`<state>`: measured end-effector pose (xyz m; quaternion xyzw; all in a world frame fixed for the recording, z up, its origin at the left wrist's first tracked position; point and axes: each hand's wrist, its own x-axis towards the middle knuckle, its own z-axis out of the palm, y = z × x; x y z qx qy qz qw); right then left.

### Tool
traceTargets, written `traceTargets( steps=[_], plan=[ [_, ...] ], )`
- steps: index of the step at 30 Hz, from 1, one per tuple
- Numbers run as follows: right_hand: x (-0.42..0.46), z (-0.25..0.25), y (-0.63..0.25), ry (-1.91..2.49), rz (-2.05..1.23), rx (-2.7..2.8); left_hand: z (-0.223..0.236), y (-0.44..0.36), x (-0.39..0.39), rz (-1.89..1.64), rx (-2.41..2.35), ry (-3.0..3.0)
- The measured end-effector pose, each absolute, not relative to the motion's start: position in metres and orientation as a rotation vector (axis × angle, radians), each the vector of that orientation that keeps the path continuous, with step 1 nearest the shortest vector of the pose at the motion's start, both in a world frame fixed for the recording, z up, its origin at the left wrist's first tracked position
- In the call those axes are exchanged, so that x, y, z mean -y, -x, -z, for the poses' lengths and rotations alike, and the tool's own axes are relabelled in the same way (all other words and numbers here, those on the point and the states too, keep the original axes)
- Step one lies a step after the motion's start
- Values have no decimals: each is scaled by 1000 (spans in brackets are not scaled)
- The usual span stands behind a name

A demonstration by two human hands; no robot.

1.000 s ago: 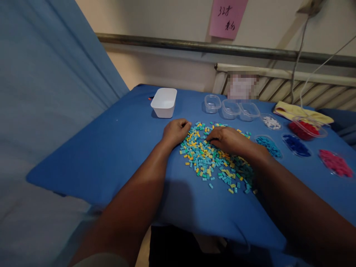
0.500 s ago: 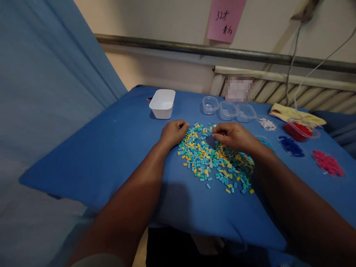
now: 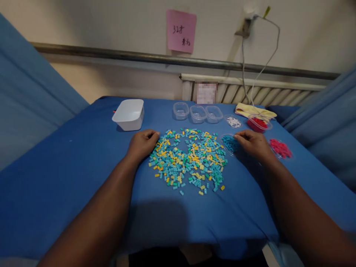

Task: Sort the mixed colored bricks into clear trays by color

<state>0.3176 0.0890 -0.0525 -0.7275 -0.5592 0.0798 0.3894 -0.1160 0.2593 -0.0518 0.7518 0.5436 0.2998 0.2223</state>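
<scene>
Two bare hands rested on a blue-covered worktop (image 3: pixel 69 174). Left hand (image 3: pixel 141 144) sat at the left edge of a loose pile of small bricks (image 3: pixel 189 159) in teal, yellow and green, fingers curled in, tips touching the nearest pieces; whether any brick was held, cannot tell. Right hand (image 3: pixel 253 144) lay to the right of the pile, just apart from it, fingers (image 3: pixel 241 136) narrowed together over the rim of a clear dish of teal bricks (image 3: pixel 229 142); anything pinched between them was too small to make out.

Pile spread across the worktop middle, between both hands, a few strays at the near edge. Behind the left hand stood a white tub (image 3: pixel 129 114), nothing visible inside. Behind the pile, three clear small boxes (image 3: pixel 197 113) stood in a row, touching or nearly so. Right of those, a dish of white pieces (image 3: pixel 233 121), then a clear box of red pieces (image 3: pixel 259 123) lying partly on a yellow cloth (image 3: pixel 250 110). Near the right hand's far side, a dish of pink pieces (image 3: pixel 280 148).

Pink paper note (image 3: pixel 181 31) hung on the wall above a metal rail (image 3: pixel 111 55). White cable (image 3: pixel 244 74) hung down from a wall socket. Blue curtains flanked both sides.
</scene>
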Motion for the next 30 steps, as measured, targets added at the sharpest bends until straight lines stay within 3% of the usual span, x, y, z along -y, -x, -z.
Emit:
traceTargets(
  steps=[20, 30],
  plan=[
    [-87, 55, -311, 1911, -108, 1539, 52, 116, -256, -856, -1463, -2041],
    [-96, 30, -195, 1183, -247, 2171, 60, 118, -258, -844, -1473, -2045]
  ],
)
